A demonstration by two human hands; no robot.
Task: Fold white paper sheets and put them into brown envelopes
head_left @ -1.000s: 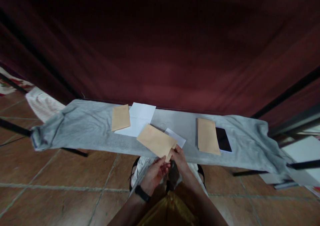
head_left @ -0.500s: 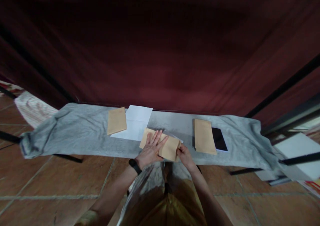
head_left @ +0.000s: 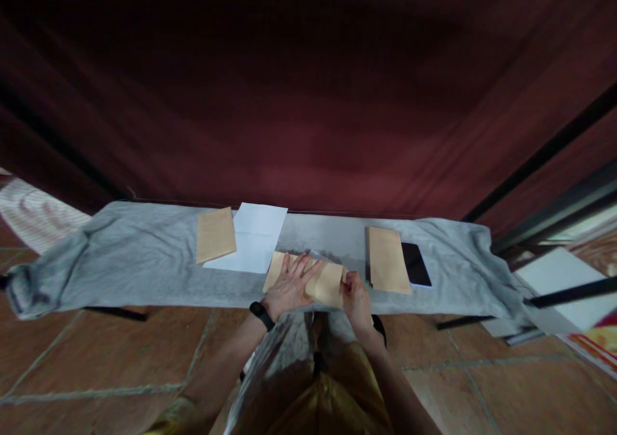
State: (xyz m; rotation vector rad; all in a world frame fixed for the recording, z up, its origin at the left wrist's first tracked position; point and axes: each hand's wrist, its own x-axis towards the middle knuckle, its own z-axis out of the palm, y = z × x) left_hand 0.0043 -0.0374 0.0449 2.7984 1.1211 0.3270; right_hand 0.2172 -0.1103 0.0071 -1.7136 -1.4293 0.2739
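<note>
A brown envelope (head_left: 328, 282) lies on the grey cloth (head_left: 144, 261) near the table's front edge. My left hand (head_left: 289, 284) rests flat on the envelope's left half, fingers stretched out and spread. My right hand (head_left: 355, 293) is closed in a pinch on the envelope's right end, where the flap is. A bit of white paper (head_left: 321, 255) shows just behind the envelope. A black band sits on my left wrist.
A second brown envelope (head_left: 214, 243) lies at the left, overlapping a white sheet (head_left: 255, 239). A stack of brown envelopes (head_left: 386, 268) and a dark phone (head_left: 415, 263) lie at the right. A dark red curtain hangs behind. The floor is tiled.
The envelope went from held in the air in both hands down onto the cloth. My left hand opened and laid flat on it. My right hand stayed at its right end.
</note>
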